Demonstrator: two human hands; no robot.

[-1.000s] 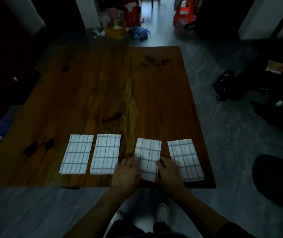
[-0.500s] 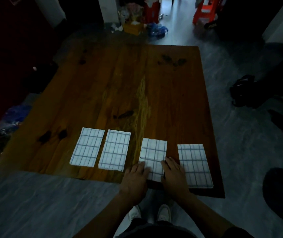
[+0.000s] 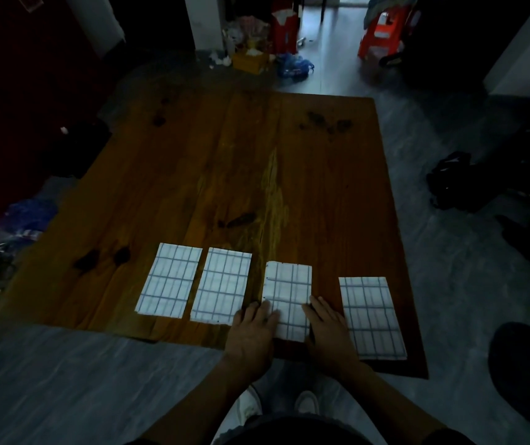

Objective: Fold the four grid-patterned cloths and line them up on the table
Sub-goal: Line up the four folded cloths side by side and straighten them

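All four folded white grid-patterned cloths [image 3: 289, 300] lie rowed along the brown wooden table [image 3: 257, 171]'s near edge; left hand [image 3: 252, 332] and right hand [image 3: 329, 327], fingers flat, straighten the third from the left; little remains.

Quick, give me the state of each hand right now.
Left hand: open, fingers flat on the third folded cloth.
Right hand: open, fingers resting flat at that cloth's right edge.

Head view, steeply down over table [image 3: 257, 175]

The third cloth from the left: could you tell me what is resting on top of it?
Both hands: the left hand covers the third cloth's near-left corner, the right hand its near-right edge. Cloth under them is hidden.
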